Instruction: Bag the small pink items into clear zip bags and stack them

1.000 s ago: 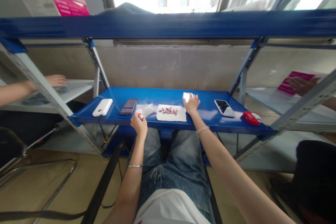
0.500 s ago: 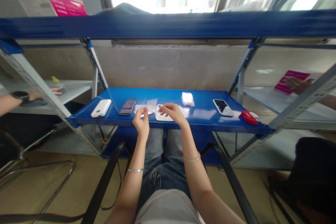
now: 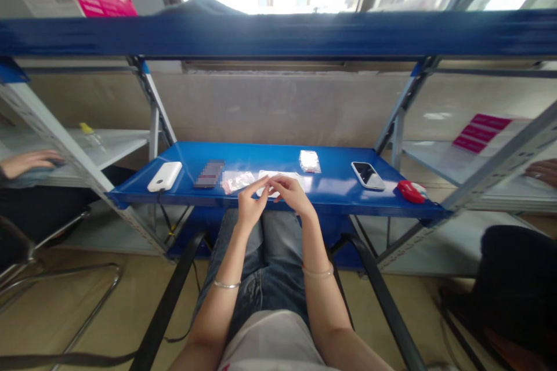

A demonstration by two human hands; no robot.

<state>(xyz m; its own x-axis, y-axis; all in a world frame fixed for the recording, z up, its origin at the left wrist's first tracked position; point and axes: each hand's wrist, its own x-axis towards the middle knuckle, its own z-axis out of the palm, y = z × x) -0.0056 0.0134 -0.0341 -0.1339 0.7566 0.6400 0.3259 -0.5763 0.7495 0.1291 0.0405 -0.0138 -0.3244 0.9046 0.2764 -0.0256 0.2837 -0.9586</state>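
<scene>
Over the front edge of the blue shelf (image 3: 339, 185), my left hand (image 3: 251, 207) and my right hand (image 3: 295, 193) meet at the fingertips. Both are closed in a pinch, and whatever lies between them is too small or hidden to name. Behind them is a flat white piece (image 3: 300, 181), partly covered by my fingers. Just left of my left hand lies a clear plastic bag (image 3: 239, 181) with pale contents. A white packet in clear wrap (image 3: 310, 161) rests farther back, to the right of my hands.
On the shelf's left stand a white power bank (image 3: 165, 176) with a cable and a blurred-out phone (image 3: 209, 174). At right lie another phone (image 3: 368, 175) and a red object (image 3: 411, 191). Overhead runs a blue beam (image 3: 278, 37). People's hands rest at neighbouring shelves.
My left hand has moved right, from beside the plastic bag to my right hand, and their fingertips now meet. The bag now lies flat on the shelf.
</scene>
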